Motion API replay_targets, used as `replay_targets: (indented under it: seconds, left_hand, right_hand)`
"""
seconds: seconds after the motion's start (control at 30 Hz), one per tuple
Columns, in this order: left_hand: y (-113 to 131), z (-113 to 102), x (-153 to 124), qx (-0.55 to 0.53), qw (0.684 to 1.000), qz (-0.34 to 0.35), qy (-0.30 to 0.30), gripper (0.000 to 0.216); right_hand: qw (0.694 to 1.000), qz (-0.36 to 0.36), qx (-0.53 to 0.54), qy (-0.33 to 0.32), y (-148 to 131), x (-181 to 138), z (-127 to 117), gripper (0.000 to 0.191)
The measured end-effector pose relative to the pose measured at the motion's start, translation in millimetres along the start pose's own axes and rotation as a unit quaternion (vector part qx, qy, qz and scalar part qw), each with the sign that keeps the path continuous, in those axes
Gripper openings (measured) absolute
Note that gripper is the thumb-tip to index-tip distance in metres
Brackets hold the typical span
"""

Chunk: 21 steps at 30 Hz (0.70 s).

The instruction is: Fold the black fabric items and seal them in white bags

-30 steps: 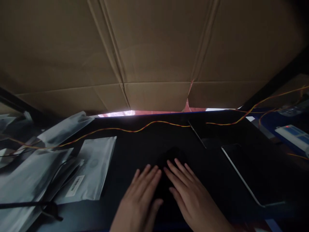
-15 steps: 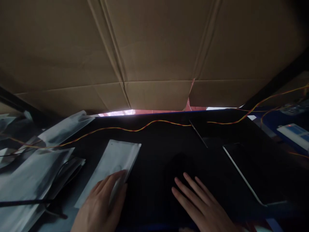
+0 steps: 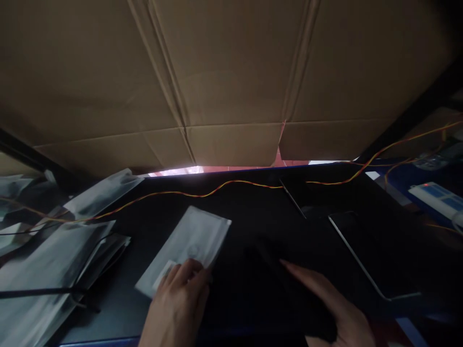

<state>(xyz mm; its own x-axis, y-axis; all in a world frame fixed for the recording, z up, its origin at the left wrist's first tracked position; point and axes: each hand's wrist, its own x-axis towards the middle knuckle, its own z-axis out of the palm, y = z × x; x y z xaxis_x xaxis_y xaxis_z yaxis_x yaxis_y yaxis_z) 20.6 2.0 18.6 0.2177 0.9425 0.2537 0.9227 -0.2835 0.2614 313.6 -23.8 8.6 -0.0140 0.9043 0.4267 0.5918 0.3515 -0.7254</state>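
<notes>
My left hand [image 3: 179, 299] is closed on the near right part of a frosted, translucent plastic pouch [image 3: 202, 226], its fingers bent over the edge. Something small and whitish shows through the pouch beside my fingertips. My right hand [image 3: 336, 301] is turned on its side, fingers together and thumb below. Between them is a long, dark, flat object [image 3: 300, 294], which barely stands out against the black table, so its kind cannot be made out. To the right of that hand lies a black slab with a pale metallic rim [image 3: 361, 265], like a tablet or large phone.
More frosted pouches [image 3: 47, 270] are heaped at the left, with a black cable [image 3: 39, 292] across them. A twisted red-yellow wire [image 3: 195, 194] crosses the black table [image 3: 246, 207]. Behind stands cardboard [image 3: 231, 72]. A second dark slab [image 3: 294, 195] lies farther back; a white power strip [image 3: 437, 200] sits right.
My left hand has moved right, dragging and turning the pouch with it. My right hand, flat with spread fingers before, has turned on its side around the dark flat object.
</notes>
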Motion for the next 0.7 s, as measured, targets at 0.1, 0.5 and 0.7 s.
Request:
replay_targets:
  seconds: [0.1, 0.5, 0.7]
  left_hand:
    - [10, 9, 2, -0.006, 0.998, 0.036, 0.05, 0.028]
    - [29, 25, -2, -0.13, 0.981, -0.069, 0.123, 0.02]
    - [30, 17, 0, -0.193, 0.974, -0.018, 0.118, 0.031]
  right_hand:
    - [0.998, -0.045, 0.022, 0.033, -11, 17, 12, 0.06]
    - [0.974, -0.102, -0.169, -0.109, -18, 23, 67, 0.077]
    - [0.958, -0.17, -0.161, -0.165, -27, 40, 55, 0.049]
